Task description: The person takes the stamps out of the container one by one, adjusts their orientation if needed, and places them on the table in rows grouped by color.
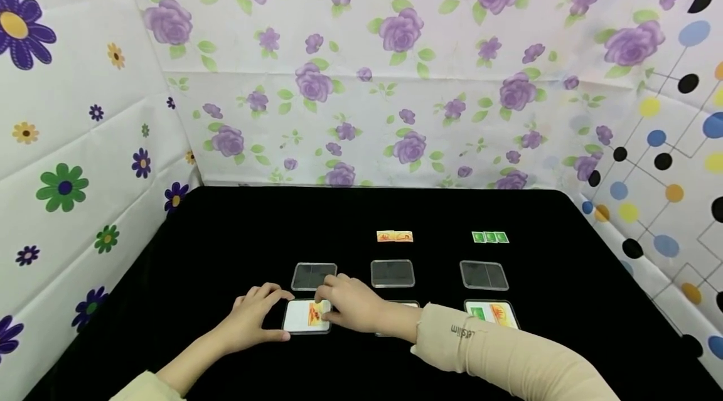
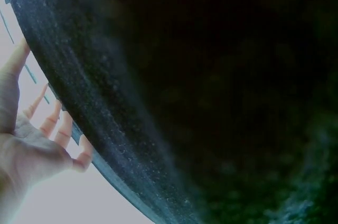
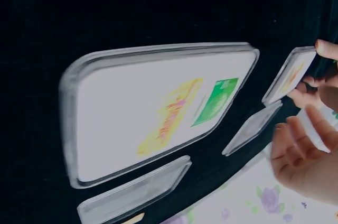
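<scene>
My left hand (image 1: 254, 319) holds the left clear plastic case (image 1: 294, 319) at its left edge, with the index finger at the far corner and the thumb at the near one. A white card in this case carries an orange sticker (image 1: 315, 312). My right hand (image 1: 356, 305) reaches over from the right and pinches that sticker between thumb and finger, partly covering it. In the right wrist view a case (image 3: 116, 123) with a white card, one orange and one green sticker is near; the left case (image 3: 280, 84) lies beyond, hands at it. The left wrist view is mostly dark cloth.
Three clear lids (image 1: 392, 273) lie in a row behind the cases. Farther back are orange stickers (image 1: 395, 236) and green stickers (image 1: 490, 237). The right case (image 1: 477, 313) is partly behind my right sleeve (image 1: 497, 351). Black cloth (image 1: 254, 219) covers the table; patterned curtains (image 1: 361, 118) surround it.
</scene>
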The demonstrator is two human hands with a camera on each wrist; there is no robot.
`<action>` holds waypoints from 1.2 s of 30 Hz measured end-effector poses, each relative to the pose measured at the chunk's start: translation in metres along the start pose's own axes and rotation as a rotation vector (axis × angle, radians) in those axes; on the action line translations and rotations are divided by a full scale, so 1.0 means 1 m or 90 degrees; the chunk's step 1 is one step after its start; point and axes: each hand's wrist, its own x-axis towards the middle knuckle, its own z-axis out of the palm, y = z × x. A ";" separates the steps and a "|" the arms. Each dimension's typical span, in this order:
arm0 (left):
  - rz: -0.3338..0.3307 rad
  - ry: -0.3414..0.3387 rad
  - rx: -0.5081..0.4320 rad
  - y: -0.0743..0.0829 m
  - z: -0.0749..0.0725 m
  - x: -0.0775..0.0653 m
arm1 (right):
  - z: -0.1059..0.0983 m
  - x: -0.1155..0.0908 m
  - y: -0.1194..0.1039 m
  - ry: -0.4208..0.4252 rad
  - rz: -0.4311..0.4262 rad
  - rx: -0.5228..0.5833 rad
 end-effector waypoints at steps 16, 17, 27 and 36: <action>0.002 0.003 -0.011 0.000 -0.001 -0.003 | 0.013 0.006 -0.009 -0.003 0.042 -0.046; 0.004 0.004 -0.012 0.000 -0.001 -0.003 | 0.013 0.006 -0.010 -0.005 0.047 -0.046; 0.005 0.004 -0.013 0.001 0.000 -0.002 | 0.016 0.008 -0.008 -0.012 0.057 -0.052; 0.012 0.007 -0.014 0.000 0.000 -0.002 | 0.018 0.011 -0.009 -0.013 0.074 -0.031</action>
